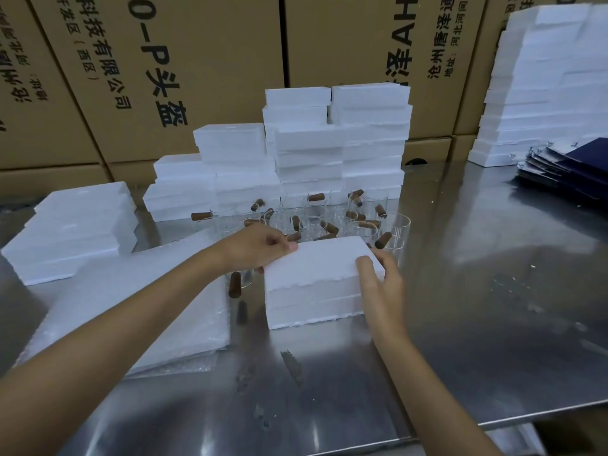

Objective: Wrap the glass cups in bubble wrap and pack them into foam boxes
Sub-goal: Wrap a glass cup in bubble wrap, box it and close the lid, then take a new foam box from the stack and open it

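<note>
I had the closed foam box (316,284) at centre on the steel table (493,291), my left hand (260,246) pinching its ten o'clock corner and my right hand (378,278) curled round its three o'clock edge. I judged this the lidding step. Unwrapped glass cups (312,218) waited at twelve o'clock; bubble wrap (138,311) lay at nine. Next called for setting the box aside.
</note>
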The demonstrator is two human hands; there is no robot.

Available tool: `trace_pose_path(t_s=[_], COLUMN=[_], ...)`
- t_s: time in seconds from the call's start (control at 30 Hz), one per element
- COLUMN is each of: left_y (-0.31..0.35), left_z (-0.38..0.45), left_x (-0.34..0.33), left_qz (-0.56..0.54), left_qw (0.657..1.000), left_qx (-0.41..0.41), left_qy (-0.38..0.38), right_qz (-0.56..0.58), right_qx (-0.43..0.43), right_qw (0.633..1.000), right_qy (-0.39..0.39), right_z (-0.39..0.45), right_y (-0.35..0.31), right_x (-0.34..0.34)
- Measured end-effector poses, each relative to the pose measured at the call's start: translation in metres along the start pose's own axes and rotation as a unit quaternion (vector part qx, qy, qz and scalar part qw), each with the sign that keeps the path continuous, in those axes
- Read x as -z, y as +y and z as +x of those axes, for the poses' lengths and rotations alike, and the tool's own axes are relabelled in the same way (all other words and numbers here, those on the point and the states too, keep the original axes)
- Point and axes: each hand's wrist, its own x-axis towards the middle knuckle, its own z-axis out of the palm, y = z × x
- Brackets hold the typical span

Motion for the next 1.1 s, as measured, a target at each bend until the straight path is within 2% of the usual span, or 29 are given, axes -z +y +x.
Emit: trace_pose_path(t_s=[0.1,0.17,0.27,0.33,0.4,0.5,0.67,0.83,0.97,1.1], left_y=[0.008,0.015,0.019,0.019,0.02,0.021,0.039,0.053,0.042,0.002], left_z=[-0.005,-0.011,-0.028,-0.039,-0.048,-0.056,-0.057,-0.053,-0.053,-0.068], left_x=[0.001,-0.005,-0.024,-0.034,-0.044,-0.058,-0.06,-0.037,0.012,0.071], left_qz=[0.017,-0.009,-0.103,-0.223,-0.336,-0.334,-0.406,-0.389,-0.443,-0.517], left_qw=[0.999,0.997,0.98,0.952,0.922,0.923,0.889,0.878,0.822,0.719], left_qx=[0.033,0.073,0.159,0.189,0.183,0.182,0.142,0.072,0.077,0.119], left_qy=[-0.005,0.006,0.061,0.086,0.06,0.055,0.157,0.271,0.35,0.449], right_qz=[0.005,0.009,0.0,-0.015,-0.03,-0.041,0.0,0.032,-0.002,0.014], right_qx=[0.001,-0.003,-0.005,-0.006,-0.008,0.0,0.051,0.093,0.097,0.055], right_qw=[1.0,1.0,1.0,1.0,0.999,0.999,0.997,0.995,0.995,0.998], right_qy=[0.002,0.0,0.002,0.006,0.013,0.023,0.049,0.001,-0.016,0.01], right_z=[0.001,0.001,0.001,0.001,0.003,0.003,0.0,-0.008,-0.011,-0.009], right_y=[0.001,0.001,0.002,0.003,0.005,0.008,0.008,-0.001,0.0,-0.004], right_x=[-0.001,-0.001,-0.001,-0.001,-0.002,-0.003,0.001,-0.001,-0.007,-0.007])
